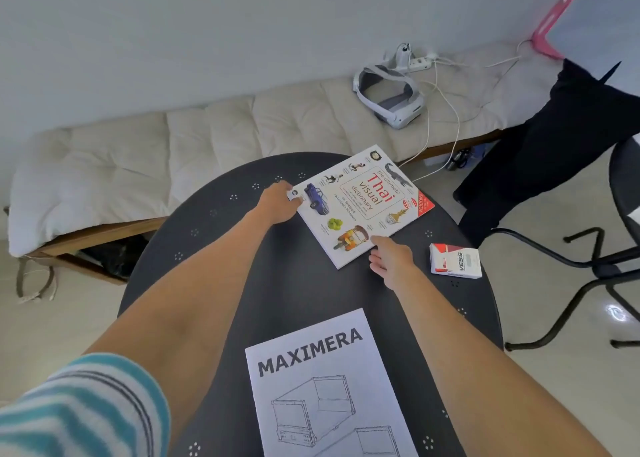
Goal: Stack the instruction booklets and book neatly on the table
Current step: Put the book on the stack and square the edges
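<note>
A white Thai visual dictionary (pixel 363 203) lies at an angle on the far side of the round dark table (pixel 214 255). My left hand (pixel 278 203) grips the book's left corner, fingers curled on its edge. My right hand (pixel 389 257) touches the book's near edge with fingers spread, holding nothing. A white MAXIMERA instruction booklet (pixel 325 390) lies flat at the near side of the table, between my forearms.
A small red and white VESS box (pixel 455 260) sits on the table right of the book. Behind the table runs a cushioned bench (pixel 138 165) with a white headset (pixel 391 96) and cables. A black chair (pixel 571 248) stands at the right.
</note>
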Demonstrator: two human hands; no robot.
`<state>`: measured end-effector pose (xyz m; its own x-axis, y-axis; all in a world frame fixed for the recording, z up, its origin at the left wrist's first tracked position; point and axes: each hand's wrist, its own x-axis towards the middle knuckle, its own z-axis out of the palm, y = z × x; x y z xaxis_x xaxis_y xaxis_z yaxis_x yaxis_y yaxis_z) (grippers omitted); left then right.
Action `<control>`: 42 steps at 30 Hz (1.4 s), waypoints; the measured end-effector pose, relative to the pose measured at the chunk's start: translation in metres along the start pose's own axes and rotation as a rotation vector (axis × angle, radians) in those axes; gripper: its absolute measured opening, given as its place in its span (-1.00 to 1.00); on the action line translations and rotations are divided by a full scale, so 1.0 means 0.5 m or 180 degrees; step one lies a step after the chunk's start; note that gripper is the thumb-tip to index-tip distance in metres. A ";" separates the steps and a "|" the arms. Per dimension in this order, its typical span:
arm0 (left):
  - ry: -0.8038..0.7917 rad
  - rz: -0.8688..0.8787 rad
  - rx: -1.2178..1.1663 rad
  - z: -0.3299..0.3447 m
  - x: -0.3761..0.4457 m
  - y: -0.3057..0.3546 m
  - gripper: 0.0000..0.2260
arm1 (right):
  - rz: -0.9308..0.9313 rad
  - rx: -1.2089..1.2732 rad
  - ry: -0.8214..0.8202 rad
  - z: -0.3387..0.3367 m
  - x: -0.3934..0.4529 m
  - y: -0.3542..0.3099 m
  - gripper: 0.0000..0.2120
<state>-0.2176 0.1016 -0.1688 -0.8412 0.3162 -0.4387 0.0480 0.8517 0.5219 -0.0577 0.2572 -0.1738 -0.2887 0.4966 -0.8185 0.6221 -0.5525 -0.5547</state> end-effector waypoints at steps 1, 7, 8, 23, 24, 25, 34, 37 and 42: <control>-0.0068 0.0029 0.0005 0.006 0.009 0.005 -0.57 | 0.0062 0.0083 0.0024 0.002 0.003 -0.003 -0.60; -0.0131 0.0097 0.0203 0.017 0.037 0.009 -0.48 | 0.0338 0.0430 0.0046 0.016 0.003 -0.022 -0.58; -0.0198 0.0055 0.0255 0.017 0.037 0.006 -0.45 | 0.0313 0.0438 0.0047 0.019 0.002 -0.024 -0.56; 0.0300 -0.0748 -0.1185 0.092 -0.105 -0.087 -0.69 | 0.0041 0.0040 0.0197 -0.004 -0.011 0.034 -0.82; 0.0342 -0.0848 -0.1383 0.097 -0.114 -0.089 -0.70 | 0.0033 -0.0029 0.0189 -0.005 -0.013 0.039 -0.84; 0.0387 -0.0963 -0.1592 0.102 -0.122 -0.093 -0.70 | 0.0000 -0.0106 0.0160 -0.008 -0.017 0.044 -0.85; 0.0478 -0.1673 -0.2799 0.102 -0.225 -0.126 -0.91 | -0.0272 -0.0559 -0.0310 -0.055 -0.061 0.063 -0.89; 0.0253 -0.1615 -0.2975 0.103 -0.260 -0.138 -0.78 | -0.0265 -0.0686 -0.0469 -0.078 -0.065 0.073 -0.86; 0.0009 -0.1547 -0.3169 0.117 -0.359 -0.148 -0.79 | -0.0305 -0.1075 -0.0887 -0.125 -0.102 0.108 -0.74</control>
<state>-0.0387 0.0061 -0.1715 -0.6541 0.0374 -0.7555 -0.7412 0.1678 0.6500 0.0362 0.2440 -0.1529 -0.5128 0.3101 -0.8006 0.7725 -0.2403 -0.5878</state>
